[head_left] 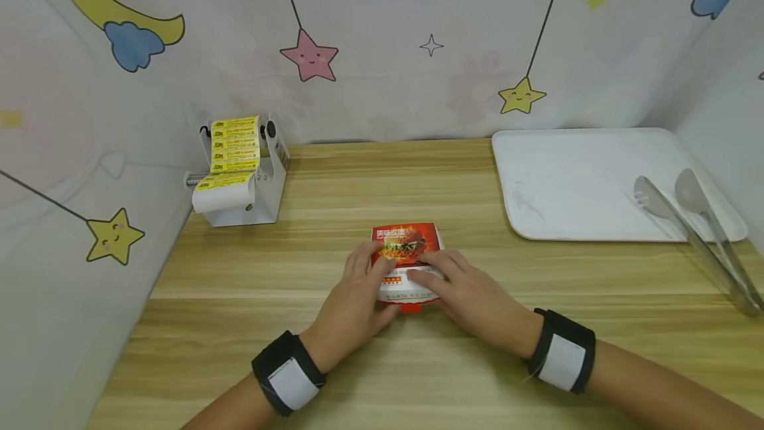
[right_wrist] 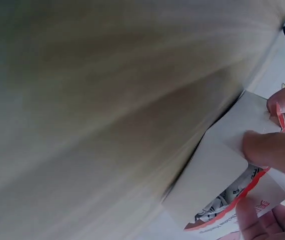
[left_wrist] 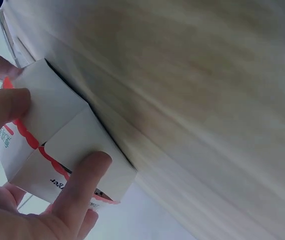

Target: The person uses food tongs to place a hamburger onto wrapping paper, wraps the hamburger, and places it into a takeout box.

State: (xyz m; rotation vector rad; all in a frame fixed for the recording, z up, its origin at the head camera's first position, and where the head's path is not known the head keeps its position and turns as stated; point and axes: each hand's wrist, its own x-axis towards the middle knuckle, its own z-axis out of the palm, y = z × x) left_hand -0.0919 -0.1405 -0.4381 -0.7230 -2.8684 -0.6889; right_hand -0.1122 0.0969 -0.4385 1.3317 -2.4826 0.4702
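Note:
A small burger box (head_left: 406, 244), red and white with a burger picture on its lid, sits on the table with its lid down. My left hand (head_left: 355, 297) holds its left side, fingers over the lid and thumb low at the front. On the right side my right hand (head_left: 480, 294) holds it likewise, fingers on the lid's edge. A red tab (head_left: 410, 308) sticks out at the front. In the right wrist view, printed wrapping (right_wrist: 222, 202) shows through a gap between lid and base. Digits of both hands touch the box (left_wrist: 65, 115) in the left wrist view.
On the left stands a white label dispenser (head_left: 268, 198) with a roll of yellow labels (head_left: 235, 144). A white tray (head_left: 567, 178) lies at the back right, with metal tongs (head_left: 704, 237) resting across its edge onto the wooden table (head_left: 334, 184). A patterned cloth wall is behind.

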